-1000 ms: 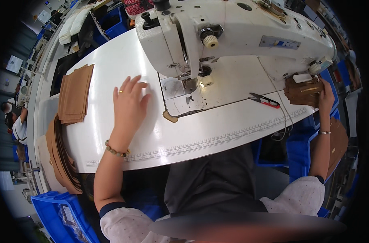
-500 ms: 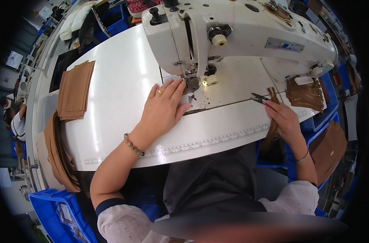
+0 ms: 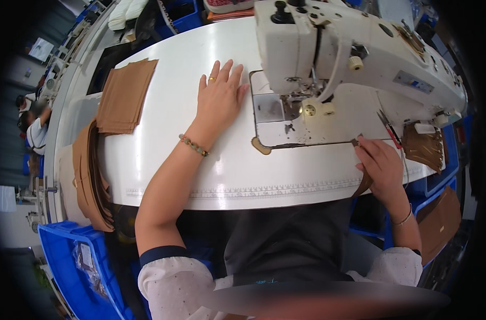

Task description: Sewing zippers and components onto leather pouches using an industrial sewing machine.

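My left hand [image 3: 220, 101] lies flat with its fingers spread on the white table, left of the sewing machine's metal plate [image 3: 268, 108]. It holds nothing. My right hand [image 3: 380, 165] pinches a brown fabric strip [image 3: 364, 184] near the plate's right end; the strip hangs down toward the table's front edge. Just beyond that hand, thread snips with dark blades and a red part [image 3: 391, 130] lie on the table, apart from the fingers. The white sewing machine [image 3: 371, 66] stands above, and no fabric shows under its needle.
A stack of brown fabric pieces [image 3: 126, 96] lies at left, with more brown pieces [image 3: 88, 178] draped over the table's left edge. Short brown strips [image 3: 421, 146] sit at right. Blue bins [image 3: 75, 250] stand below left and right. A ruler strip [image 3: 243, 189] runs along the front.
My left hand has moved from beside the needle to the table left of the plate. The snips have left my right hand and lie on the table; the brown strip stays pinched. The view has shifted.
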The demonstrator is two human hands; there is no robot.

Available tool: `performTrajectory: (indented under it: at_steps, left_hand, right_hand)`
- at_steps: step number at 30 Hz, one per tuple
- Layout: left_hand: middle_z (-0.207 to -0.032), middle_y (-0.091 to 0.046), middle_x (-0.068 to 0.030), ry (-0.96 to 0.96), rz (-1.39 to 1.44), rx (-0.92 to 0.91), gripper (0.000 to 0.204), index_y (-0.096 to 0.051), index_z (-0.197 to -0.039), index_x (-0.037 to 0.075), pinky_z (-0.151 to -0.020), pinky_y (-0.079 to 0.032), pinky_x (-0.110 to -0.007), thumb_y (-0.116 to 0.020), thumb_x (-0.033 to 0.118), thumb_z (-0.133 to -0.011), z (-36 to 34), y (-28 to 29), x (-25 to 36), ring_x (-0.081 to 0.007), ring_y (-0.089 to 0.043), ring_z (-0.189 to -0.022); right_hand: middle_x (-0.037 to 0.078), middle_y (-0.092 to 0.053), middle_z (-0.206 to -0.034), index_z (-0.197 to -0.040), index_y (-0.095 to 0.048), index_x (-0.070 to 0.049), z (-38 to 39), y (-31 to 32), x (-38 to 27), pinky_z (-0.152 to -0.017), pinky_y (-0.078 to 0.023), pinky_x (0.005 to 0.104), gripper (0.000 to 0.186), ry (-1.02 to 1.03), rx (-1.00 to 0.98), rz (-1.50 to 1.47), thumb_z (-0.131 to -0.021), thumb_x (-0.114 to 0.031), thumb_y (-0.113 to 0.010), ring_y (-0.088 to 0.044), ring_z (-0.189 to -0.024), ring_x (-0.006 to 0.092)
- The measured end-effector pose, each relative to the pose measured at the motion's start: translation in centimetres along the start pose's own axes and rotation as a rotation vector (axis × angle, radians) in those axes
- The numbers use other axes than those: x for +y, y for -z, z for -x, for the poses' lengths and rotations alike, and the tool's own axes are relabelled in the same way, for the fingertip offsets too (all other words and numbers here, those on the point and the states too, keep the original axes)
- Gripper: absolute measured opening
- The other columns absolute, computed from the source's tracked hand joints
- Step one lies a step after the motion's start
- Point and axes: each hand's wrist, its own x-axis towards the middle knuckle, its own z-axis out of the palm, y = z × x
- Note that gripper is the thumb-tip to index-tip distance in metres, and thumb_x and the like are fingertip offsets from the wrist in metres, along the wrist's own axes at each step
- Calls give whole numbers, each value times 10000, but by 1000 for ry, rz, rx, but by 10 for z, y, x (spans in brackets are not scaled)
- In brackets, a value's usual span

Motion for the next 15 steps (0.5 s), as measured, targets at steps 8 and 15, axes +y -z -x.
performTrajectory:
  at_steps: [8,15]
  left_hand:
    - [-1237,-721,-131,343,-348,-8,248,-730,-1106,48,-940,-558,-454,-596,237,-1021,44,75,-143,-333,-662,-1165]
    - [-1064,-744,-174,588,-458,-277,197,-734,-972,31,-848,-581,-491,-644,204,-945,53,81,-188,-391,-710,-1007]
  right_hand:
    - [146,-708,-1265,-1151,-715,2,-14,-36,-31,-981,-556,449,388,37,-72,-157,-804,-162,-778,-650,-1216,348]
    - [142,-708,-1279,-1144,-717,1,-11,-34,-28,-990,-557,433,372,-3,-69,-210,-802,-130,-780,-648,-1236,344]
